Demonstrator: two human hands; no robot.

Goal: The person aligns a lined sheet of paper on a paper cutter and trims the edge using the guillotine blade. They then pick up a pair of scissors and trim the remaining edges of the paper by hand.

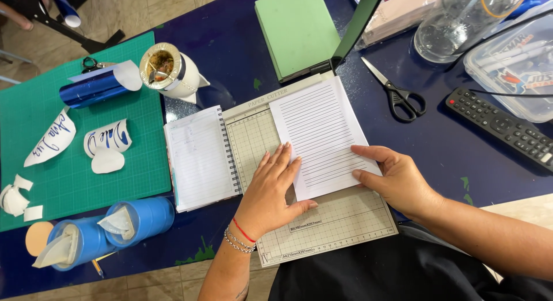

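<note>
A lined sheet of paper (319, 134) lies on the gridded base of a paper cutter (340, 223). My left hand (271, 186) rests flat, fingers spread, on the sheet's lower left edge and the cutter base. My right hand (394, 177) pinches the sheet's right edge between thumb and fingers. The cutter's dark blade arm (357, 24) is raised at the top, beside a green pad (296, 30).
A spiral notebook (199, 157) lies just left of the cutter. A green cutting mat (69, 163) holds paper scraps, a blue foil roll (95, 88) and a white cup (170, 70). Two blue tubes (115, 229) lie below. Scissors (397, 93), remote (501, 128), clear box (515, 65) and jar (461, 19) lie right.
</note>
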